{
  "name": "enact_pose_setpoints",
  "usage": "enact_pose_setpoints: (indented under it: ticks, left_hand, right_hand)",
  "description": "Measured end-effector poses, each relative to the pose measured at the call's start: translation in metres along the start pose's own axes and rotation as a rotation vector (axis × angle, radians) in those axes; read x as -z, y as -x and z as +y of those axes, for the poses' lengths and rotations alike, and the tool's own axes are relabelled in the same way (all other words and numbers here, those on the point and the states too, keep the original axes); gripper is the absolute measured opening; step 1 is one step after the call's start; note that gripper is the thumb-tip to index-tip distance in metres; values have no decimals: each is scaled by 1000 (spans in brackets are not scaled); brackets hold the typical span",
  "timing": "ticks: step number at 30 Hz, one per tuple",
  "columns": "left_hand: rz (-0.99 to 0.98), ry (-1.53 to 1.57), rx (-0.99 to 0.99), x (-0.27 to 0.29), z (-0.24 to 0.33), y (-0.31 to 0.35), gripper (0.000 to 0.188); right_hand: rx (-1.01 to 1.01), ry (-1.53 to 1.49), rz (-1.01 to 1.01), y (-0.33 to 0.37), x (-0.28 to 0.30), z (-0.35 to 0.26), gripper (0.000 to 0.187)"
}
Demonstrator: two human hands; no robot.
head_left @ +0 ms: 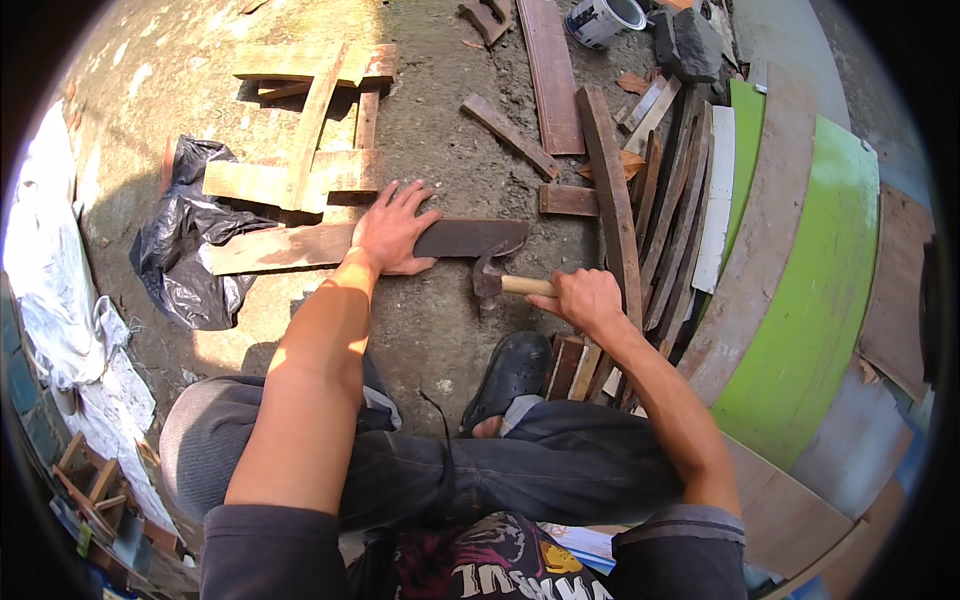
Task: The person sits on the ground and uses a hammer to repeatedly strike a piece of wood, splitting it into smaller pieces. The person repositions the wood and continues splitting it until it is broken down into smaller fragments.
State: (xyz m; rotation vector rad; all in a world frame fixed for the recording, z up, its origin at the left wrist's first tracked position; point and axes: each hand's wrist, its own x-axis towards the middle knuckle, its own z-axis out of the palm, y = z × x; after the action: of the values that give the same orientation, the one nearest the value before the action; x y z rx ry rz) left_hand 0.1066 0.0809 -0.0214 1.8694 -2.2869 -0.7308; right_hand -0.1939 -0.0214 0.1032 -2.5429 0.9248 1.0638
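A claw hammer (522, 286) is in my right hand (587, 298), whose fingers wrap round its wooden handle. Its dark head points away from me, and the curved claw meets the near edge of a wooden board (470, 237) by its right end. Whether the claw grips a nail is too small to tell. My left hand (392, 232) lies on the middle of that board with fingers spread, the palm pressing down. The board lies crosswise on the ground, its left end beside a crumpled black plastic bag (185, 240).
Beyond the board lies a nailed wooden frame (318, 130). Loose planks (512, 135) and a paint can (606, 22) are at the far right. Stacked wood strips (680, 215) and green panels (810, 300) line my right side. A white sheet (60, 260) lies at left.
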Motion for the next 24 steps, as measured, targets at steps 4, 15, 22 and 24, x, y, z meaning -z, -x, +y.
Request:
enact_pose_setpoints:
  ticks: [4,15,22,24]
  left_hand:
    - [5,4,0,1,-1,-1,76]
    - [40,30,-10,-2,-3,-2,73]
    - [-50,50,11,-1,3,-6,74]
    - [-76,36,13,2,-3,-12,75]
  right_hand:
    - [13,-6,70,2,-6,3,59]
    - [112,-160,64,9,8,-2,54]
    - [139,-177,50,20,15,-1,46]
    - [119,-207,42,37,31,0,44]
